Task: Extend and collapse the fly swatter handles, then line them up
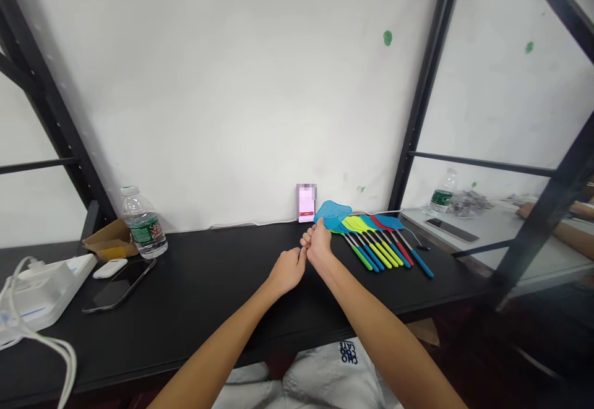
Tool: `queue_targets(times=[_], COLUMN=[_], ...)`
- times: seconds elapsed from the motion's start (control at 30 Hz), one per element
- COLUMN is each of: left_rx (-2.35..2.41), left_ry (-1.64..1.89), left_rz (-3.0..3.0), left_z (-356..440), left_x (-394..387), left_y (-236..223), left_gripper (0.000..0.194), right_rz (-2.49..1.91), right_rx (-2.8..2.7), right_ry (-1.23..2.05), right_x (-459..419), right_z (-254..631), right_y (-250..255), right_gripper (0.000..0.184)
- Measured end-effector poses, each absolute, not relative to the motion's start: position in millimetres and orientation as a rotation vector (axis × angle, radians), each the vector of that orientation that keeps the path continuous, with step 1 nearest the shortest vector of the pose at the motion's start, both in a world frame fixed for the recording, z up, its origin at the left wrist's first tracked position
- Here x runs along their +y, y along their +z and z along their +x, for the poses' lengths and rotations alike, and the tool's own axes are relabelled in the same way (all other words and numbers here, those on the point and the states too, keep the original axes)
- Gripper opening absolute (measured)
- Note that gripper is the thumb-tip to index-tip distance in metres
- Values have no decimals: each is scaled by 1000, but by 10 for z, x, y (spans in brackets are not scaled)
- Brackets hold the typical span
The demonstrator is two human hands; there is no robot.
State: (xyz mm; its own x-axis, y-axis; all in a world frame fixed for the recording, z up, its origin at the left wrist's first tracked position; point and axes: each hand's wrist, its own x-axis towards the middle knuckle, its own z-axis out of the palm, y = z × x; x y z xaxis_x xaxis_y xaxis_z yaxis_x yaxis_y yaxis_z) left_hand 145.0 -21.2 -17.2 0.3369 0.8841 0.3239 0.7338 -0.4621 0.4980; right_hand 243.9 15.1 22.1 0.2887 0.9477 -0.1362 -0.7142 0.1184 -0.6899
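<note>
Fingers clamped, right hand point(319, 241) gripping the blue fly swatter point(336, 210) just below its mesh, left hand point(288, 271) closed lower on the hidden handle, the mesh against the left end of the bright swatter row point(380, 255) on the black table point(218, 285)!

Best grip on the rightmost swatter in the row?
Likely its blue handle, from the near right: it angles toward the table's near edge, apart from the red handle beside it, whereas the swatter heads overlap.
</note>
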Motion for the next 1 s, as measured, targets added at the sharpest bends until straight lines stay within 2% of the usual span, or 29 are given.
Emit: queue_targets(times=[0.4, 0.67, 1.0], left_rx=[1293, 912, 764], left_ry=[873, 664, 499], left_rz=[2076, 1505, 1348], left_z=[1464, 1444, 1348], left_x=[-200, -283, -277], left_y=[-121, -32, 65], left_gripper=[48, 52, 52], right_rz=[-774, -730, -692], right_rx=[-482, -469, -521], right_ry=[1238, 1295, 1359], right_x=[133, 123, 147], right_z=[2455, 2558, 2590], right_y=[277, 387, 366], right_gripper=[43, 45, 47])
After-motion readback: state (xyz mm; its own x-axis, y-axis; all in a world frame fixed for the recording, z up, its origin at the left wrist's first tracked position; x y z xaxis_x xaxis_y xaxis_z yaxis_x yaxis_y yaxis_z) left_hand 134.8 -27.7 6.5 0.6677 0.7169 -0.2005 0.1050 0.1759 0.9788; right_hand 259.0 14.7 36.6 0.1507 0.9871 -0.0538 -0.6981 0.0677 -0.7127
